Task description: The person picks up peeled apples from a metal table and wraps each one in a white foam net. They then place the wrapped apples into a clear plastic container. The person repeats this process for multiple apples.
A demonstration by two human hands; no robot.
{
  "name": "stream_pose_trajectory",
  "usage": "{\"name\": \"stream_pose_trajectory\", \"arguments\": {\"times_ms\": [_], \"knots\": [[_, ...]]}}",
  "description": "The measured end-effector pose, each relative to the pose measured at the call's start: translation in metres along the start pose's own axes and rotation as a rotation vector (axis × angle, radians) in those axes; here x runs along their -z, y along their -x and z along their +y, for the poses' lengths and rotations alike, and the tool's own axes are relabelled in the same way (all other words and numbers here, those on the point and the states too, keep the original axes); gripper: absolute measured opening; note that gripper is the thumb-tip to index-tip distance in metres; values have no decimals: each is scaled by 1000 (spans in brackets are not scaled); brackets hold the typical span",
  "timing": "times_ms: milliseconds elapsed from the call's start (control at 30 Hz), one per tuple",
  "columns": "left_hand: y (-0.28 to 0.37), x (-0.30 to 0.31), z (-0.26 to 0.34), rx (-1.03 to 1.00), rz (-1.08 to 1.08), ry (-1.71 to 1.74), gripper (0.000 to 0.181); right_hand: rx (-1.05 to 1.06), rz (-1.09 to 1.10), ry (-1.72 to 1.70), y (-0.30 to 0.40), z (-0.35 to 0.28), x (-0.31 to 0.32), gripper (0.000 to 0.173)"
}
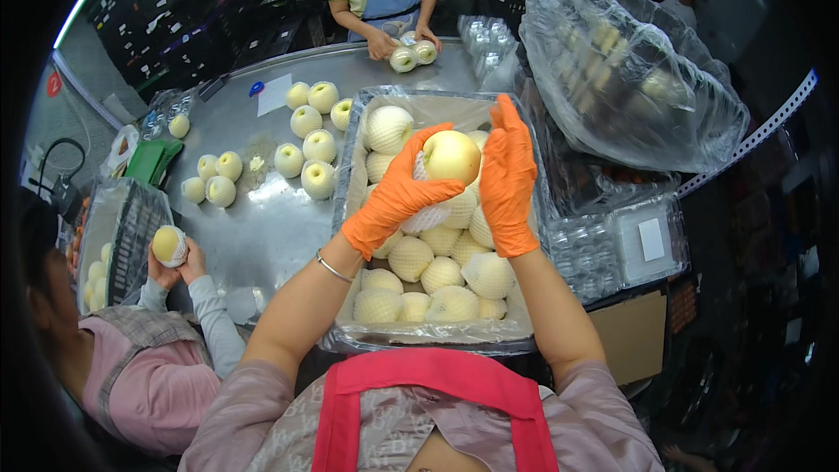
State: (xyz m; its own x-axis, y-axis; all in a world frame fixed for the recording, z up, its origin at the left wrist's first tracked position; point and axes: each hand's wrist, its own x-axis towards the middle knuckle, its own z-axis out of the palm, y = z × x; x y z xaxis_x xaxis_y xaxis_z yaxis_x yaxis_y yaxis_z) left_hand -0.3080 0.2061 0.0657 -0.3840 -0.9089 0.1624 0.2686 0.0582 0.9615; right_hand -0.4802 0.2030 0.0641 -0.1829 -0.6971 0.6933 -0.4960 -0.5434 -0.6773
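My left hand [409, 187], in an orange glove, holds a yellow apple or pear [452, 157] above the crate. White foam netting [426, 217] hangs loosely below the fruit, under my left palm. My right hand [508, 177], also gloved in orange, is raised just right of the fruit, its fingers together and pointing away; it grips nothing. Beneath both hands stands a crate lined with plastic and paper [524, 321], holding many pale fruits in foam nets [411, 259].
Netted fruits [318, 179] stand in groups on the metal table [275, 236]. A co-worker across handles packed fruit [413, 56]; another at left holds a netted fruit [169, 246]. Clear plastic trays [583, 255] are stacked at right, below a plastic-lined crate [629, 78].
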Motion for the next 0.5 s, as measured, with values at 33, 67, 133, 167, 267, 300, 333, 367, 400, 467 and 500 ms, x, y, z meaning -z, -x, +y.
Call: {"name": "stream_pose_trajectory", "arguments": {"times_ms": [33, 67, 133, 167, 267, 300, 333, 367, 400, 467, 500], "knots": [[-1, -1, -5, -30, -5, -35, 89, 161, -24, 75, -2, -13, 2, 41], [-1, -3, -9, -61, -11, -69, 88, 326, -37, 147, -4, -27, 4, 40], [2, -9, -8, -31, -47, -110, 88, 221, -96, 97, 3, -12, 2, 36], [2, -9, -7, -18, -62, -132, 88, 171, -125, 68, 5, -2, 0, 34], [3, -3, 2, 9, -149, 152, 83, 3, -43, 340, 8, 65, 12, 25], [5, -2, 12, 61, -167, 256, 82, -9, -7, 524, 4, 68, 12, 23], [6, -9, 5, -29, -91, 269, 77, -43, 7, 440, 4, 68, 10, 23], [3, -2, 2, 14, -100, 281, 75, -76, 20, 356, 5, 68, 9, 22], [3, 5, 0, 57, -104, 304, 74, -107, 22, 278, 3, 61, 10, 22], [1, 11, -3, 112, -88, 324, 75, -199, -135, -64, -4, 54, 15, 35], [0, 9, -2, 124, -75, 321, 77, -245, -210, -233, -7, 50, 17, 43]]}}
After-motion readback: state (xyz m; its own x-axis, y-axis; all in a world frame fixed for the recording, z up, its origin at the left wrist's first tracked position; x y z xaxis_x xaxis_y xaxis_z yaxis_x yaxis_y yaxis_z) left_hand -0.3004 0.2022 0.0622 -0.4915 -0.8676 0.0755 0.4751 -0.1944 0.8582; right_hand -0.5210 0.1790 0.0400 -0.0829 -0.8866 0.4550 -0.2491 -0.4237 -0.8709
